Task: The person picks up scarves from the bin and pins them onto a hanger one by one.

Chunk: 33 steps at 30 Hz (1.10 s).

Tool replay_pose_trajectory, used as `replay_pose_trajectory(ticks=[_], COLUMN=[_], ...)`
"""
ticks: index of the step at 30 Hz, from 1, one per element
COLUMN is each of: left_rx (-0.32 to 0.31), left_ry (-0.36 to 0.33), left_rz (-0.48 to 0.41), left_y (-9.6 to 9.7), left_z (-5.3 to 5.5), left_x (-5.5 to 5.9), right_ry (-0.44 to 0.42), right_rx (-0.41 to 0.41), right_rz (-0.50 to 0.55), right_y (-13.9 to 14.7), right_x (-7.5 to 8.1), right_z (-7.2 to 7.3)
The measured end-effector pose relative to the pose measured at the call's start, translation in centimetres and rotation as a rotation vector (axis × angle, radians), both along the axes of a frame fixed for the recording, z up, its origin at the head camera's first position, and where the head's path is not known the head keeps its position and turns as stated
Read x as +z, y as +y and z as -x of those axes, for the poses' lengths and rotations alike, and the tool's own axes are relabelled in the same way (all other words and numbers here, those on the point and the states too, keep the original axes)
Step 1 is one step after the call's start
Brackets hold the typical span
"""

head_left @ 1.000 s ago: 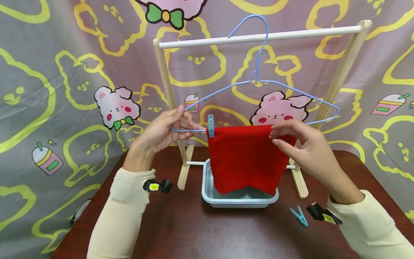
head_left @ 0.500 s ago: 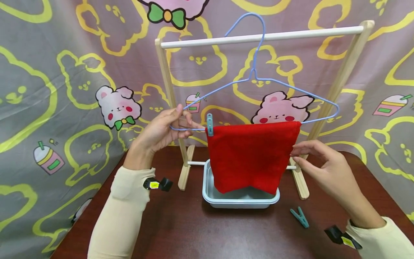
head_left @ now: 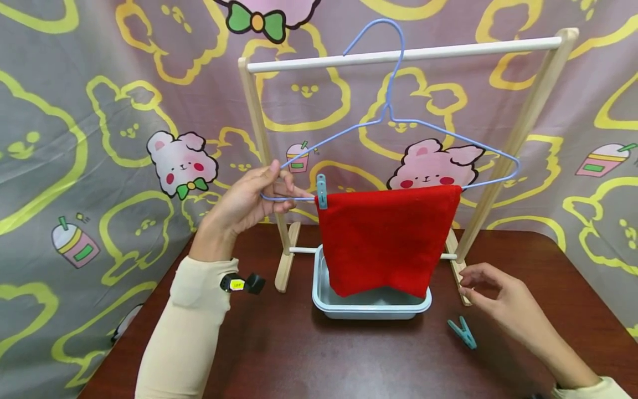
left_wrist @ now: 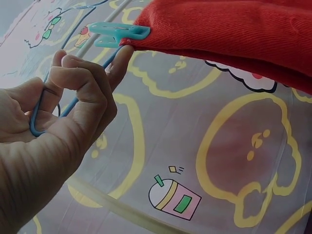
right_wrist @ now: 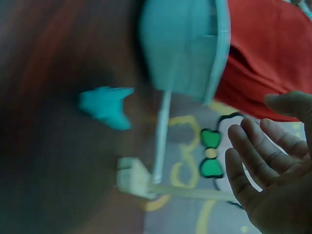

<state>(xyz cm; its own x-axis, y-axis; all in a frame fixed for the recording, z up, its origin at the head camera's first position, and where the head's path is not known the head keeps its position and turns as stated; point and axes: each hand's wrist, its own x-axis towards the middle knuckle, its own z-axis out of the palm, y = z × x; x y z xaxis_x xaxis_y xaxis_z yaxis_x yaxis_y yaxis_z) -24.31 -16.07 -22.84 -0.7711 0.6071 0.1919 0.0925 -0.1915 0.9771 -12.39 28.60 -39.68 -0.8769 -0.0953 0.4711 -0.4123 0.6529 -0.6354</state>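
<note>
My left hand (head_left: 256,197) grips the left corner of a blue wire hanger (head_left: 423,123), fingers curled round the wire. Over the hanger's lower bar hangs a folded red cloth (head_left: 389,238). A teal clothespin (head_left: 321,192) clips the cloth's upper left corner to the bar; in the left wrist view that clothespin (left_wrist: 119,33) sits right beyond my fingertips. My right hand (head_left: 508,307) is off the cloth, low on the right, fingers loosely bent with nothing between them. Just left of it a second teal clothespin (head_left: 462,332) lies on the table, also blurred in the right wrist view.
A wooden drying rack (head_left: 523,127) with a white top bar (head_left: 448,52) stands behind the hanger. Beneath the cloth, a pale blue basin (head_left: 371,313) rests on the dark table (head_left: 319,360). A patterned curtain (head_left: 119,210) surrounds the table's back and sides.
My right hand has let go of the cloth's upper right edge and moved down toward the loose clothespin. The hanger has shifted slightly left, with my left hand still gripping its corner.
</note>
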Motion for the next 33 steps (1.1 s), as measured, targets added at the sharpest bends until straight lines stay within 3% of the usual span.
replay_pose_trajectory(ticks=[8, 13, 18, 25, 33], left_rx=[-0.006, -0.026, -0.029, -0.019, -0.033], left_ry=[0.013, 0.020, 0.015, 0.013, 0.009], left_rz=[0.007, -0.001, 0.002, 0.010, -0.004], left_y=[0.2, 0.1, 0.1, 0.2, 0.2], left_z=[-0.1, 0.0, -0.1, -0.2, -0.4], left_x=[0.1, 0.0, 0.0, 0.0, 0.0], right_ry=[-0.103, -0.183, -0.253, -0.239, -0.336], right_rx=[0.071, 0.093, 0.114, 0.096, 0.082], right_rz=[-0.028, -0.055, -0.071, -0.138, -0.200], right_y=[1.3, 1.7, 1.9, 2.0, 1.5], right_x=[-3.4, -4.8, -5.2, -5.9, -5.5], right_z=[0.3, 0.5, 0.7, 1.0, 1.1])
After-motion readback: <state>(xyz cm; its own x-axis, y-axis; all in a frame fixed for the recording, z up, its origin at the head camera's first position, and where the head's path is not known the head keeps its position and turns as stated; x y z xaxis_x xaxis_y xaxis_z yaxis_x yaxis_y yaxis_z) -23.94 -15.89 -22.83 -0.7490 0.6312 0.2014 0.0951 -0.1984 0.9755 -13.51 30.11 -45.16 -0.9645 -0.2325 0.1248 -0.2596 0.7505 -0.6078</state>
